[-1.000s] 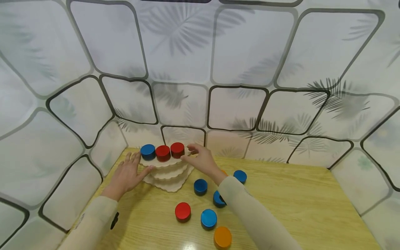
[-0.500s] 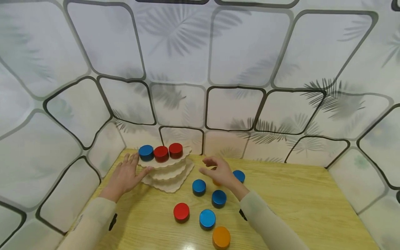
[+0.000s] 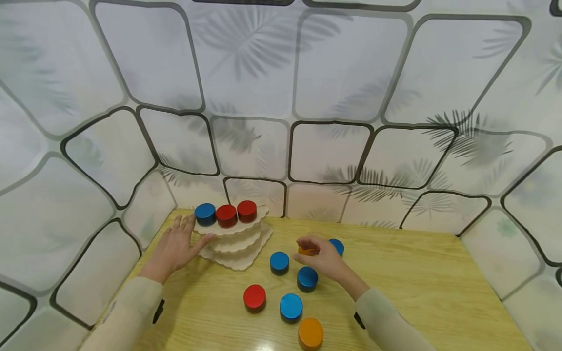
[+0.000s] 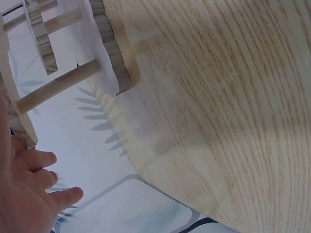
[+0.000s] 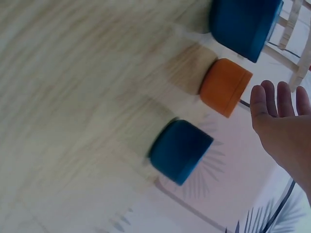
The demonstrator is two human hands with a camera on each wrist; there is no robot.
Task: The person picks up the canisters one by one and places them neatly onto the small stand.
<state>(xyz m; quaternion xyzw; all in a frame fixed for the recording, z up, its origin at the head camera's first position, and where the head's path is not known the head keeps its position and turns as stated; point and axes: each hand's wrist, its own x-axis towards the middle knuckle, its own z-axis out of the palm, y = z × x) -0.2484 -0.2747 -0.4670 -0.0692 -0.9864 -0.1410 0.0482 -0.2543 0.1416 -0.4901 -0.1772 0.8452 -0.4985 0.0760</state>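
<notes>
A wooden three-tier stand (image 3: 234,243) with scalloped edges stands at the back left; its tiers are joined by dowels. On its top tier sit a blue cylinder (image 3: 205,214) and two red cylinders (image 3: 226,216). My left hand (image 3: 175,248) rests against the left end of the top tier, fingers extended and thumb along the front edge; in the left wrist view the fingertips pass beyond the tier's edge. My right hand (image 3: 322,257) is over an orange cylinder (image 3: 306,251), thumb and fingers apart around it. In the right wrist view the hand (image 5: 284,121) is clear of the orange cylinder (image 5: 226,87).
Around the right hand stand blue cylinders, one to its left (image 3: 279,263), one in front (image 3: 307,279) and one behind (image 3: 336,247). Nearer are a red cylinder (image 3: 254,298), a lighter blue cylinder (image 3: 291,307) and another orange cylinder (image 3: 310,334). Patterned walls (image 3: 333,151) enclose the wooden table (image 3: 421,282).
The right hand has left the right-hand red cylinder on the top tier and moved right and down to the orange cylinder on the table. The left hand has stayed at the stand.
</notes>
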